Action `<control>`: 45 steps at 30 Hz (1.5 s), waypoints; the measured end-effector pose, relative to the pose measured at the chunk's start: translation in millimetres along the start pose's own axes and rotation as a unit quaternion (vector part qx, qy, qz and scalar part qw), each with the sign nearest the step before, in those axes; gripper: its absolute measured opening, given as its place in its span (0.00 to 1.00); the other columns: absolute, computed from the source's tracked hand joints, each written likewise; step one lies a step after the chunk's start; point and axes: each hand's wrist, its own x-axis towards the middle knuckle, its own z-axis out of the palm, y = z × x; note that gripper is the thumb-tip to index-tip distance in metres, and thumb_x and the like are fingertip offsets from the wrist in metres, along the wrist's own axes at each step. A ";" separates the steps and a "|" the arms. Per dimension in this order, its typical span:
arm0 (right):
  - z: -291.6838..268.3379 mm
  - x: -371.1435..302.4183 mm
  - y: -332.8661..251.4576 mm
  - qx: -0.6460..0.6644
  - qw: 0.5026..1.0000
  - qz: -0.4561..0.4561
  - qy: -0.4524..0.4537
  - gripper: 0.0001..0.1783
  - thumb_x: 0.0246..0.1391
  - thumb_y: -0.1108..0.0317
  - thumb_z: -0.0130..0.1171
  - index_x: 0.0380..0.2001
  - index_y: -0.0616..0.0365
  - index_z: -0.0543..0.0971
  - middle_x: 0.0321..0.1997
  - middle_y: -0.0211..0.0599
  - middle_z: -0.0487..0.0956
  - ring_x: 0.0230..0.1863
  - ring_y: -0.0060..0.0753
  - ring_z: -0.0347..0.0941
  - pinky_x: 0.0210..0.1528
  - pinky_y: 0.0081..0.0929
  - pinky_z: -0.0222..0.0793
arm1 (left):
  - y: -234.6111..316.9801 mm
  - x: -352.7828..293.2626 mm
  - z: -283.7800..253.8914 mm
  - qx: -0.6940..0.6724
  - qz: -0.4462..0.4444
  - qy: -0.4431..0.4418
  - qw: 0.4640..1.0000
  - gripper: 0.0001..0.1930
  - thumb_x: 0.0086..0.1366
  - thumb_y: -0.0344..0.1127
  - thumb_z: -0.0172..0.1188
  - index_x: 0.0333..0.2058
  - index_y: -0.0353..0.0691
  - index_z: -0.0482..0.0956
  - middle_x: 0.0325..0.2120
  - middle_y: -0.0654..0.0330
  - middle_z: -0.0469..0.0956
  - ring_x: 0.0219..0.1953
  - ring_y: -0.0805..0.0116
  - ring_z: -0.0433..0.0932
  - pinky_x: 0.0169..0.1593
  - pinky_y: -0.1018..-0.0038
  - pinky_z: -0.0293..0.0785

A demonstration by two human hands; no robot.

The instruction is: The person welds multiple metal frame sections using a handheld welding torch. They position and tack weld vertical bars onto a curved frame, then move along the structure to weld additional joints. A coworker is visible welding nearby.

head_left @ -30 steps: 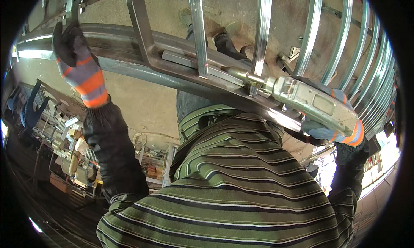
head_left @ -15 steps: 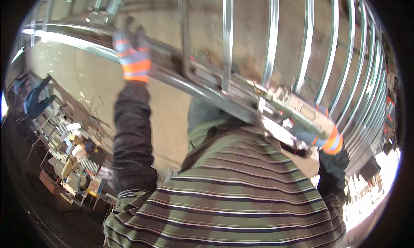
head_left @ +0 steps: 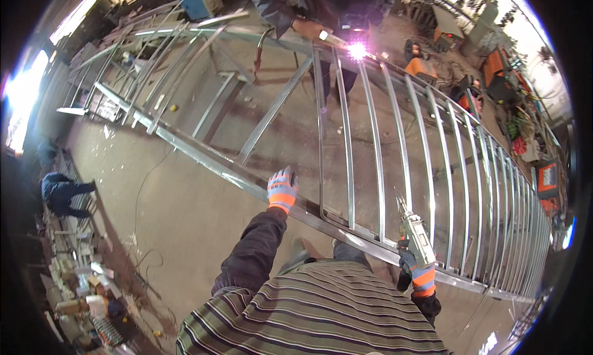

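Observation:
My left hand (head_left: 283,187), in a grey glove with orange bands, is on the near bottom rail (head_left: 228,170) of a long metal frame, fingers curled over it. My right hand (head_left: 415,265), in a matching glove, holds a handheld welding gun (head_left: 419,239) by its lower end. The gun is boxy and pale grey, and its thin nozzle points up and away, over the frame's bars. No light shows at its tip. Metal bars (head_left: 375,163) run across the frame from the near rail to the far one, closely set on the right.
Across the frame a co-worker (head_left: 327,9) bends over the far rail, where a bright pinkish welding glare (head_left: 357,50) burns. Orange-fronted machines (head_left: 497,68) stand at the far right. On the left, another person in blue (head_left: 62,191) bends near scattered scrap (head_left: 92,287). A cable (head_left: 139,207) lies on the floor.
My view has swung up, bringing the co-worker and the glare into sight. Both my hands appear lower in view; the left now lies on the near rail, the right still holds the welding gun.

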 end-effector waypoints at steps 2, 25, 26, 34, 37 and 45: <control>14.4 -20.9 3.3 -0.008 0.999 -0.024 0.030 0.20 0.53 0.79 0.65 0.51 0.60 0.81 0.35 0.29 0.84 0.27 0.15 0.74 0.26 0.18 0.69 | 1.0 2.5 -2.0 -0.017 0.015 -0.022 1.000 0.25 0.64 0.49 0.61 0.55 0.40 0.79 0.47 0.50 0.83 0.51 0.48 0.80 0.57 0.57 0.73; 34.3 -142.1 78.0 -0.066 0.983 -0.056 0.161 0.31 0.51 0.76 0.69 0.61 0.59 0.75 0.40 0.33 0.85 0.36 0.20 0.78 0.38 0.24 0.76 | -9.7 64.0 -1.3 0.095 0.043 -0.294 0.950 0.21 0.63 0.54 0.60 0.49 0.51 0.85 0.46 0.51 0.85 0.51 0.46 0.81 0.55 0.57 0.76; 36.2 -141.7 82.5 -0.058 0.985 -0.040 0.158 0.32 0.51 0.76 0.69 0.61 0.59 0.75 0.41 0.34 0.85 0.37 0.21 0.78 0.40 0.25 0.76 | -15.5 80.3 3.0 0.082 0.032 -0.320 0.943 0.23 0.63 0.54 0.61 0.50 0.48 0.83 0.48 0.49 0.84 0.53 0.46 0.81 0.57 0.56 0.76; 89.5 -102.9 55.1 -0.123 0.974 0.007 0.192 0.29 0.49 0.73 0.66 0.57 0.58 0.75 0.40 0.37 0.85 0.35 0.30 0.80 0.40 0.30 0.76 | -46.1 274.7 139.3 -0.033 0.007 -0.341 0.939 0.34 0.63 0.58 0.62 0.58 0.35 0.78 0.57 0.43 0.78 0.62 0.44 0.74 0.64 0.57 0.70; 130.2 -74.6 36.7 -0.218 0.956 0.043 0.190 0.35 0.48 0.72 0.68 0.62 0.57 0.72 0.39 0.38 0.85 0.32 0.31 0.80 0.34 0.30 0.76 | -46.6 349.7 247.9 -0.026 -0.035 -0.308 0.950 0.33 0.66 0.59 0.58 0.57 0.35 0.79 0.58 0.42 0.77 0.63 0.44 0.73 0.64 0.57 0.70; 211.5 18.7 -4.4 -0.239 0.926 0.184 0.227 0.40 0.49 0.71 0.69 0.67 0.55 0.69 0.40 0.37 0.86 0.32 0.30 0.81 0.33 0.30 0.76 | -34.8 490.3 397.1 -0.337 -0.131 -0.263 0.895 0.22 0.70 0.45 0.59 0.55 0.36 0.80 0.55 0.49 0.81 0.55 0.50 0.79 0.56 0.62 0.73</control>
